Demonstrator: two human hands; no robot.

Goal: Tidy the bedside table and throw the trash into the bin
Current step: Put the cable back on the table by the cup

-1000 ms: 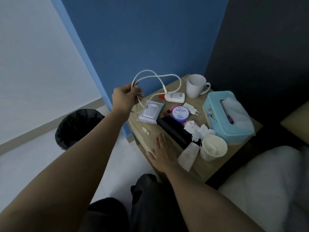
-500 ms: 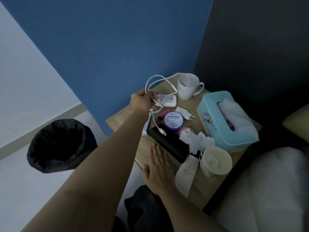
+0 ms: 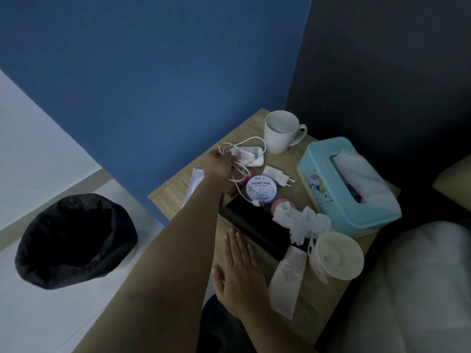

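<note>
Clearly the left hand [image 3: 218, 165] grips the limp, light white cable [image 3: 254, 139] by its loops. The right hand [image 3: 240, 266] lies flat on the wooden bench [image 3: 168, 200].

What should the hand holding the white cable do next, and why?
Probably lay the cable down in a neat coil beside the white device and release. The left hand pinches its loops there, the loose end trails past the cream jar, and crumpled tissue waits for the bin.
</note>
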